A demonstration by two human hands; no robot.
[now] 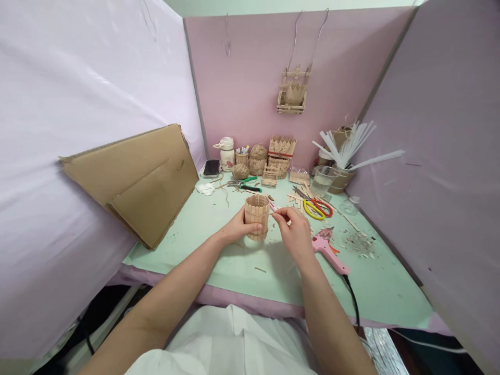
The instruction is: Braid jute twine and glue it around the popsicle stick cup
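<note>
A small cup of upright wooden craft sticks (pixel 257 219) stands just above the table in front of me, its open rim upward. My left hand (pixel 240 226) is wrapped round its left side, thumb across the front. A thin twine band circles the cup near the top. At the cup's right side my right hand (pixel 291 226) pinches the end of this twine between thumb and fingertips. A small pink item (pixel 272 206) shows just behind those fingertips; its kind is unclear. Right of my right hand, a pink hot glue gun (pixel 332 255) lies on the table.
Scissors with red and yellow handles (pixel 317 208) lie among loose wooden sticks. Green-handled pliers (pixel 250 187), twine balls (pixel 240 171) and stick-built pieces (pixel 282 148) are at the back. A cardboard sheet (pixel 136 182) leans at left. A plastic cup (pixel 323 179) stands by white glue sticks (pixel 349 148).
</note>
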